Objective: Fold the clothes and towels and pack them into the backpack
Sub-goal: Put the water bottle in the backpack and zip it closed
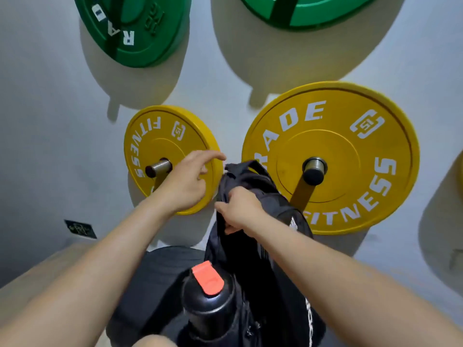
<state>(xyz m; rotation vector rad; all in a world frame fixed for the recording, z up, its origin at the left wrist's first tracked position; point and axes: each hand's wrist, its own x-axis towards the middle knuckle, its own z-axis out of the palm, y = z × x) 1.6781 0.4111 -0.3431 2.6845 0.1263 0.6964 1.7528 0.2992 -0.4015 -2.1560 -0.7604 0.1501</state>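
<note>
Black bottle point(208, 296) with its orange cap sits closest, low centre, tucked against the backpack point(233, 256); left hand point(185, 181), mid-frame, is released, fingers loose, reaching toward the bag's top loop in front of the small yellow plate point(150, 136); right hand point(238, 211), centre frame, is clenched on the backpack's upper fabric; best to hold that top steady and find the zip; no clothes or towels show, the opening is hidden, the bag's base cut off below.
</note>
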